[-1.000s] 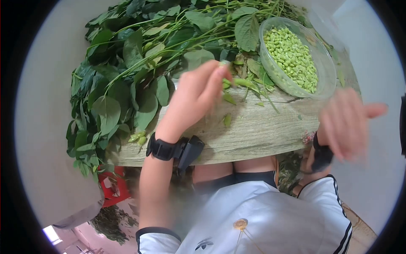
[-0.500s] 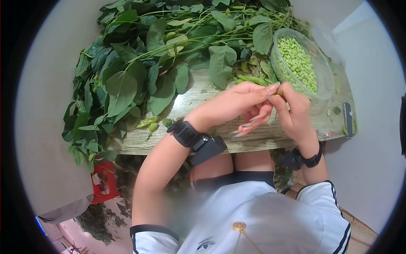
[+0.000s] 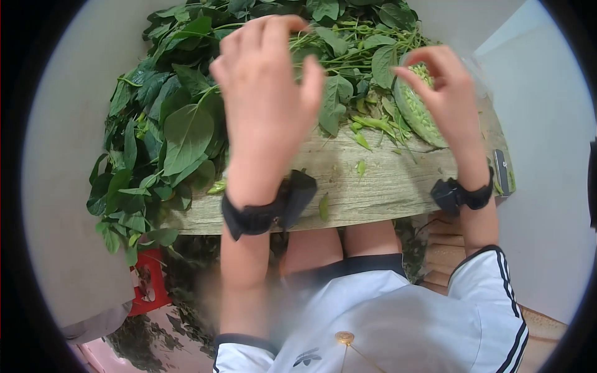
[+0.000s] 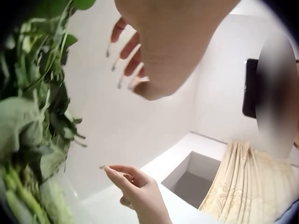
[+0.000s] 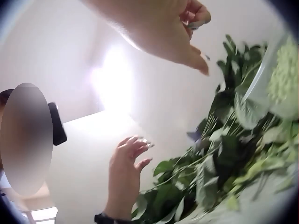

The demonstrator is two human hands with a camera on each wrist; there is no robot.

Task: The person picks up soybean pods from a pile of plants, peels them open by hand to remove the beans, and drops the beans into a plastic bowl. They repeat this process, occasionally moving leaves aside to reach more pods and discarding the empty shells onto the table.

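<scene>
With the clear bowl [image 3: 428, 138] of green beans [image 3: 418, 107] as our landmark, we find the pods [image 3: 376, 124] on the desk [image 3: 385, 193] just to its left, long axis slanting toward its near side. The right grip [image 3: 441, 90], above the bowl, looks nearer; from it the pods lie down and leftward. Its thumb and finger bend close, yet we cannot tell whether they pinch anything. Well left of the bowl, over leafy stems [image 3: 186, 137], the left grip [image 3: 267, 87] hangs loosely spread, holding nothing we can see.

The leaves [image 3: 188, 140] are deep green, the beans [image 5: 284, 70] pale green, the tabletop [image 3: 385, 180] greyish wood-grained.
</scene>
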